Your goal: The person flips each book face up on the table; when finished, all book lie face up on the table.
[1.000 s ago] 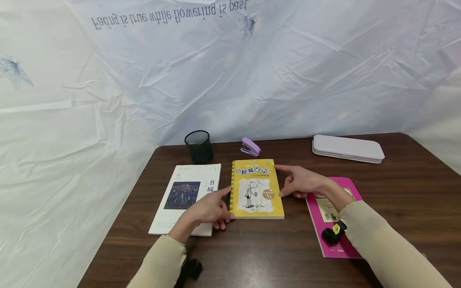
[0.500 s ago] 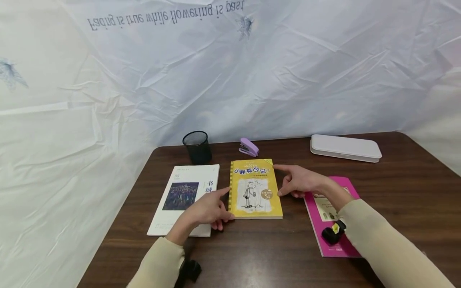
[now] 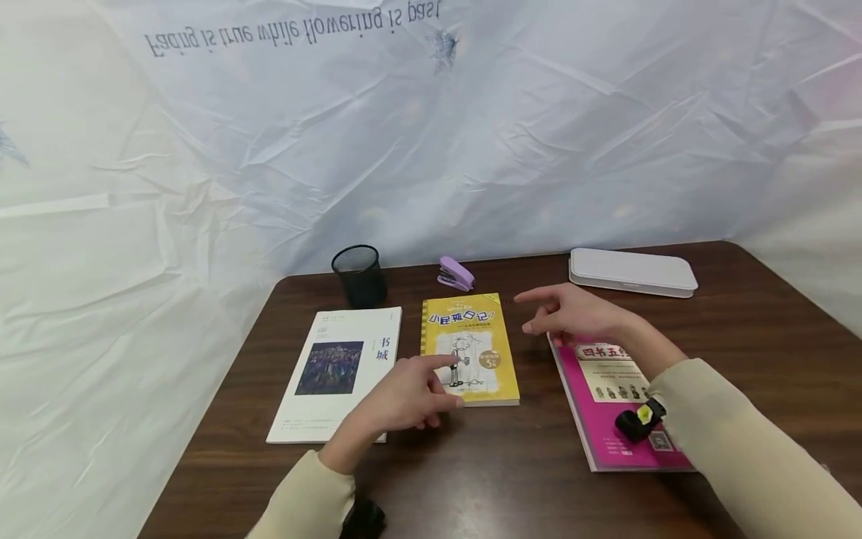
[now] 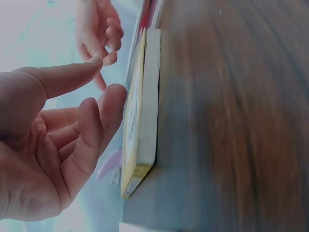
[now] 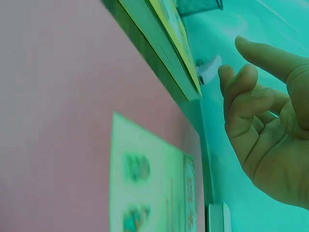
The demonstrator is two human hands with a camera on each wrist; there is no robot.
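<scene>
Head view shows your left hand with relaxed fingers above the yellow book lying mid-table, empty. Your right hand, at the book's 3 o'clock, hovers loose-fingered beside it, holding nothing.

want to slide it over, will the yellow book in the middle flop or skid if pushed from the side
The yellow book looks like a fairly thick paperback lying flat, so it probably slides as one piece. The wooden table looks smooth, so it may skid easily. Lifted by one edge, its cover might bend slightly.

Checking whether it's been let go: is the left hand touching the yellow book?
Apart. The left wrist view shows a gap between the left hand and the yellow book.
</scene>
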